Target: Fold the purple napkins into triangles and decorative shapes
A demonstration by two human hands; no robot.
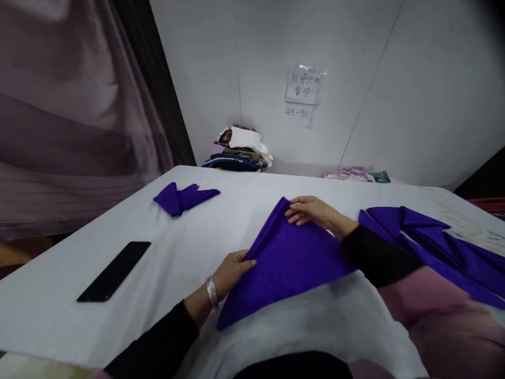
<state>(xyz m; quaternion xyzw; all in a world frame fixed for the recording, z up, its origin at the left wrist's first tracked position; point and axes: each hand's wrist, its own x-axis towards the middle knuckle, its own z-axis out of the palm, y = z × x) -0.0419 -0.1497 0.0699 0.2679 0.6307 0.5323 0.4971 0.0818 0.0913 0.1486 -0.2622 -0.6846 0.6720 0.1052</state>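
A purple cloth napkin (290, 263), folded into a triangle, lies in front of me at the near side of the table. My left hand (233, 268), with a silver bangle at the wrist, pinches its left slanted edge about halfway up. Near the top corner, my right hand (307, 211) has its thumb and fingers closed on the cloth. A narrow fold runs along the left edge between the two hands. The right sleeve hides part of the napkin's right corner.
The white-covered table (189, 273) carries a black phone (114, 272) at left and a folded purple napkin (177, 199) behind it. More purple cloths (426, 237) lie at right. Stacked clothes (239, 150) and a lilac cloth pile (349, 174) sit by the wall, below a handwritten sign (303, 87).
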